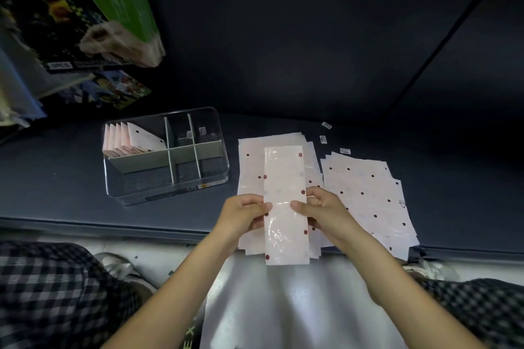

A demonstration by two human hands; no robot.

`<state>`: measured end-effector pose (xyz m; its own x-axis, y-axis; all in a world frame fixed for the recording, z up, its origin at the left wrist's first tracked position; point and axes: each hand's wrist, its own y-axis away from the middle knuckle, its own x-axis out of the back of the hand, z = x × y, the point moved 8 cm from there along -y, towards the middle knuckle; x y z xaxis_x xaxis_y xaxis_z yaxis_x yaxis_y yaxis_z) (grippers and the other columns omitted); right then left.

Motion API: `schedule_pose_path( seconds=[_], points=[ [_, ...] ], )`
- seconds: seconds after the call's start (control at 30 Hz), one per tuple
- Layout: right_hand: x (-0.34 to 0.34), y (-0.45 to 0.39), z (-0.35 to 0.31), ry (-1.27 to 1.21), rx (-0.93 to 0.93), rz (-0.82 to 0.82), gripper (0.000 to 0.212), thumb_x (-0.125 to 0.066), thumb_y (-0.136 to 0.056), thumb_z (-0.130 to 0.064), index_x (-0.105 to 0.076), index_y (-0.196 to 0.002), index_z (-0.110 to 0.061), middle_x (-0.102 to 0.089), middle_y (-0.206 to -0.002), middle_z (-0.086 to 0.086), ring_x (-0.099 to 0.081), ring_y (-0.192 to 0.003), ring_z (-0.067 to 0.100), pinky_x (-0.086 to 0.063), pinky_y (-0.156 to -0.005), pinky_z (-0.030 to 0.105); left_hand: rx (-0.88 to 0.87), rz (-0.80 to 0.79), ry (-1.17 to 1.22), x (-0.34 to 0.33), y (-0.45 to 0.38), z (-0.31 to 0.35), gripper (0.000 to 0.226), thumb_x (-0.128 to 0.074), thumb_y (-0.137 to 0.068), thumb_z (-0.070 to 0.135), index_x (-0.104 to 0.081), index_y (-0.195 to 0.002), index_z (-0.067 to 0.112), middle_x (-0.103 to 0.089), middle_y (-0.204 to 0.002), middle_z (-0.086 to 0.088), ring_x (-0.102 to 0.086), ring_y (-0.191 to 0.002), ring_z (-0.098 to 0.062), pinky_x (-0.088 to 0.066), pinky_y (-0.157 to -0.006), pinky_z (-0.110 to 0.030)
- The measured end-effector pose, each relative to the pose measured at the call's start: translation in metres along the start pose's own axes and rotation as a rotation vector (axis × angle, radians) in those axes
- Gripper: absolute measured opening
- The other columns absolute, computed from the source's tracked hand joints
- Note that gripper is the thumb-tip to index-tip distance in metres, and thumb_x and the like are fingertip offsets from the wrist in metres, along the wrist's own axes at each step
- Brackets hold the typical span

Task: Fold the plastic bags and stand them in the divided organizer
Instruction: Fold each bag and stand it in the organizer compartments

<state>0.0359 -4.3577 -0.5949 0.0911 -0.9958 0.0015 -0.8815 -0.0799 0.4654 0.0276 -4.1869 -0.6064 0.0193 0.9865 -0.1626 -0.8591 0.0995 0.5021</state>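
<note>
At far left, leaning off the table (71, 156): printed cartons (65, 25), no part of the job.

Item, divided organizer (167, 156), clear-walled, left of centre on the table. Its far-left compartment holds our folded bags (133, 140), stood on edge in a row so each can be pulled singly. The other compartments look empty of bags; two far ones show only small labels.

Item, our left hand (246, 214), closed in a pinch on the left edge of the bag in work.

Item, folded strip (285, 204), a dotted plastic bag already narrowed lengthwise, held raised above the near table edge, long axis running near to far. We judge it is held at mid-length so the next fold can halve it to compartment height.

Item, our right hand (323, 211), pinching the strip's right edge opposite the left, keeping the slippery layers aligned.

Item, flat bags (252, 167), a stack lying under and behind the strip, within reach for the next pick.

Item, second stack (368, 195), further right, fanned loosely, unfolded.

Item, small stickers (323, 139), loose beyond the stacks.
</note>
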Motion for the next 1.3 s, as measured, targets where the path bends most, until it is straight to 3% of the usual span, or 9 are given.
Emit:
schedule_pose_path(
  seconds=[0.13,0.33,0.47,0.7,0.87,0.93,1.07,1.2,1.3],
  points=[
    [0.005,0.004,-0.003,0.023,-0.021,0.017,0.015,-0.074,-0.078,-0.009,-0.067,-0.091,-0.011,-0.074,-0.080,0.003,-0.068,-0.066,0.007,-0.049,-0.057,0.014,-0.035,-0.007,0.018,0.005,0.005,0.009,0.011,-0.066,-0.083,0.001,-0.071,-0.076,0.007,-0.066,-0.064,-0.001,-0.061,-0.055,-0.006,-0.054,-0.057,-0.018],
    [0.004,0.006,-0.015,-0.025,0.058,-0.011,0.007,-0.069,-0.080,-0.001,-0.067,-0.078,-0.007,-0.069,-0.062,-0.002,-0.063,-0.056,0.007,-0.051,-0.053,0.017,-0.063,-0.048,0.051,0.008,0.006,0.015,0.012,-0.065,-0.084,0.001,-0.071,-0.080,0.009,-0.069,-0.067,-0.003,-0.066,-0.064,-0.010,-0.054,-0.059,-0.019],
    [0.001,0.006,-0.019,-0.112,0.100,-0.048,0.012,-0.063,-0.083,0.005,-0.068,-0.077,-0.005,-0.070,-0.068,0.001,-0.067,-0.064,0.011,-0.053,-0.059,0.018,-0.073,-0.063,0.114,0.012,0.003,0.019,0.010,-0.063,-0.084,-0.003,-0.069,-0.090,0.002,-0.069,-0.076,-0.007,-0.068,-0.068,-0.013,-0.055,-0.062,-0.021],
    [-0.001,0.008,-0.025,-0.059,0.210,-0.026,0.039,-0.049,-0.086,0.014,-0.072,-0.065,-0.011,-0.062,-0.056,-0.001,-0.059,-0.052,0.006,-0.048,-0.053,0.013,-0.109,-0.123,0.116,0.009,0.007,0.026,0.034,-0.053,-0.088,-0.008,-0.072,-0.067,0.012,-0.069,-0.078,-0.008,-0.068,-0.071,-0.015,-0.055,-0.065,-0.022],
    [0.001,0.009,-0.031,0.009,0.284,0.031,0.046,-0.049,-0.085,0.015,-0.073,-0.061,-0.016,-0.069,-0.068,0.003,-0.066,-0.068,0.014,-0.057,-0.067,0.022,-0.046,-0.068,0.105,0.009,0.005,0.021,0.020,-0.051,-0.095,0.021,-0.070,-0.097,0.016,-0.072,-0.089,-0.010,-0.068,-0.080,-0.020,-0.054,-0.070,-0.027],
    [0.001,0.010,-0.033,0.039,0.307,0.065,0.046,-0.049,-0.084,0.016,-0.072,-0.060,-0.016,-0.067,-0.071,0.009,-0.062,-0.070,0.019,-0.056,-0.072,0.027,-0.029,-0.036,0.043,0.006,0.004,0.017,0.026,-0.056,-0.092,0.033,-0.071,-0.094,0.011,-0.073,-0.088,-0.009,-0.068,-0.078,-0.017,-0.054,-0.070,-0.025],
    [-0.001,0.015,-0.038,0.098,0.327,0.074,0.038,-0.049,-0.082,0.018,-0.072,-0.067,-0.009,-0.069,-0.077,0.007,-0.062,-0.076,0.019,-0.054,-0.073,0.020,-0.110,0.096,-0.010,0.008,0.006,0.020,0.016,-0.065,-0.088,0.017,-0.071,-0.079,0.006,-0.070,-0.081,-0.006,-0.063,-0.078,-0.019,-0.056,-0.073,-0.024],
    [-0.006,0.020,-0.049,0.307,0.384,0.070,0.043,-0.048,-0.087,0.009,-0.072,-0.083,-0.027,-0.070,-0.099,-0.017,-0.063,-0.099,0.000,-0.045,-0.082,0.007,-0.397,0.210,-0.377,0.011,0.015,0.043,0.011,-0.066,-0.086,0.016,-0.073,-0.078,0.016,-0.072,-0.078,0.004,-0.065,-0.077,-0.013,-0.052,-0.078,-0.031],
    [-0.028,0.025,-0.054,0.597,0.448,-0.026,0.027,-0.064,-0.087,-0.019,-0.070,-0.088,-0.045,-0.067,-0.091,-0.030,-0.062,-0.091,-0.007,-0.045,-0.081,0.008,-0.636,0.199,-0.784,-0.010,0.032,0.055,0.010,-0.066,-0.086,0.023,-0.073,-0.080,0.026,-0.071,-0.078,0.010,-0.063,-0.076,-0.012,-0.050,-0.071,-0.031]
  ],
)
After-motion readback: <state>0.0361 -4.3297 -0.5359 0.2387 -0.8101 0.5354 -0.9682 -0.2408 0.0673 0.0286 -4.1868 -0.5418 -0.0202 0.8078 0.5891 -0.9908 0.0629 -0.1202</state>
